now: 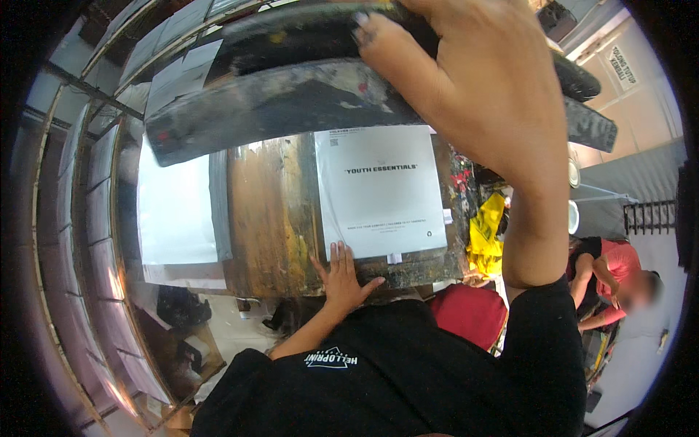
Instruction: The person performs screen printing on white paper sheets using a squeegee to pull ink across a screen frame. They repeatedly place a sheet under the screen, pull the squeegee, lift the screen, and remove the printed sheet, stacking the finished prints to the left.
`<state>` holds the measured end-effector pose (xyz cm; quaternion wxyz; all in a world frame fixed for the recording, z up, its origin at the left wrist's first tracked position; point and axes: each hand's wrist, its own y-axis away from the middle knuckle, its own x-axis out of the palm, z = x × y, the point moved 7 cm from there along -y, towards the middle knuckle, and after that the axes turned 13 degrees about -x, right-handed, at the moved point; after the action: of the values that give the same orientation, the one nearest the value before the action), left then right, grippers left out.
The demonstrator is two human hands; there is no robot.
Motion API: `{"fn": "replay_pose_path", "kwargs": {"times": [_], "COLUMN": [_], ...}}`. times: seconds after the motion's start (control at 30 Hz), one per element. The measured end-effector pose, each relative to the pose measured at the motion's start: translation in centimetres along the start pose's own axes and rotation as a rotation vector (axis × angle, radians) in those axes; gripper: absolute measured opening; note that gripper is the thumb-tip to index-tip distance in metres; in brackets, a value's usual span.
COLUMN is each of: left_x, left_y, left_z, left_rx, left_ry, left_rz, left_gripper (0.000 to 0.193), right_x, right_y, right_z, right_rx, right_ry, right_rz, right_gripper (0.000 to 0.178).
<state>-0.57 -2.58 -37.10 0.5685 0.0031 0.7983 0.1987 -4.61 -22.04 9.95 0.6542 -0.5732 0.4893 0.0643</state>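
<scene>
A white printed plastic mailing bag lies flat on a worn, ink-stained wooden board. My left hand rests on the bag's near left corner, fingers spread and thumb out to the right. Above the far edge of the bag is a raised, ink-smeared dark screen-printing frame. My right hand reaches up across the right side and grips this frame. Its thumb shows against the dark bars, while the other fingers run past the top of the picture.
White sheets lie on the left of the board. A tall metal rack stands further left. Crumpled yellow plastic hangs at the right edge. A red seat is close to my body. Another person in a red top sits at far right.
</scene>
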Motion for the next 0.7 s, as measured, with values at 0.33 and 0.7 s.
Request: {"fn": "replay_pose_path", "kwargs": {"times": [0.33,0.7], "left_x": [-19.3,-31.9], "left_y": [-3.7,-8.6], "left_z": [-0.2,46.7], "left_rx": [0.01,-0.368], "left_ry": [0.584,0.084], "left_rz": [-0.551,-0.483], "left_gripper": [0.044,0.067], "right_x": [2.5,0.3], "right_y": [-2.7,-2.5], "right_z": [-5.4,-4.0], "right_rx": [-0.096,-0.019], "right_ry": [-0.072,-0.1], "right_rz": [0.054,0.106], "right_gripper": [0.045,0.05]}}
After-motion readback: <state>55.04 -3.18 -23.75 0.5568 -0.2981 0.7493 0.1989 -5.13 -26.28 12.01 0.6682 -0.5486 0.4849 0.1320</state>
